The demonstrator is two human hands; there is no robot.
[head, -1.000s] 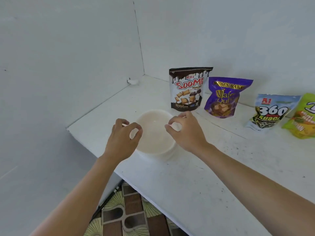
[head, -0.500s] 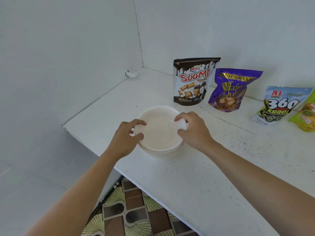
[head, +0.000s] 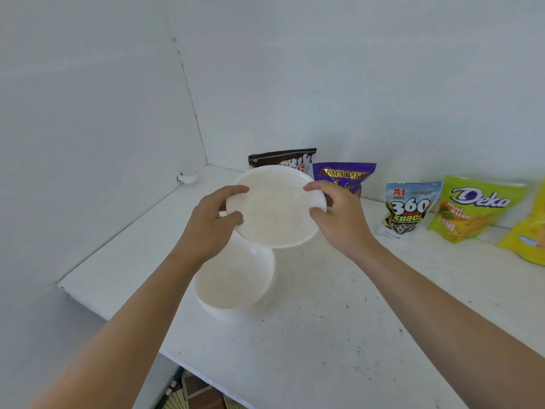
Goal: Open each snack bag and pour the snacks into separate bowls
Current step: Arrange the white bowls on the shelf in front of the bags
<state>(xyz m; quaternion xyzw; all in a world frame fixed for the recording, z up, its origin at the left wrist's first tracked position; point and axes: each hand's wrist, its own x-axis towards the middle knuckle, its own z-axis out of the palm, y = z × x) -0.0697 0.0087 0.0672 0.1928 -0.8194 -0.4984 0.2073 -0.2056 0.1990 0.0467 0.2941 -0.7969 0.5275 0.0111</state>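
A white bowl (head: 274, 208) is lifted above the white table (head: 339, 320). My left hand (head: 212, 222) grips its left rim and my right hand (head: 336, 214) grips its right rim. Below it, a stack of white bowls (head: 236, 281) stays on the table. Behind the lifted bowl stand a brown SooMi bag (head: 283, 157), mostly hidden, and a purple wafer bag (head: 345, 175). To the right lean a 360 Kuaci bag (head: 408, 209), a green Deka bag (head: 472, 208) and a yellow bag (head: 528, 234) at the frame's edge.
White walls meet in a corner behind the table, with a small white fitting (head: 188, 178) at the left wall. The table's front edge runs diagonally; patterned floor (head: 194, 397) shows below it.
Both hands took hold of the top bowl's rim and lifted it off the stack, up and away from me. The view tilted, bringing more bags into sight at the right.
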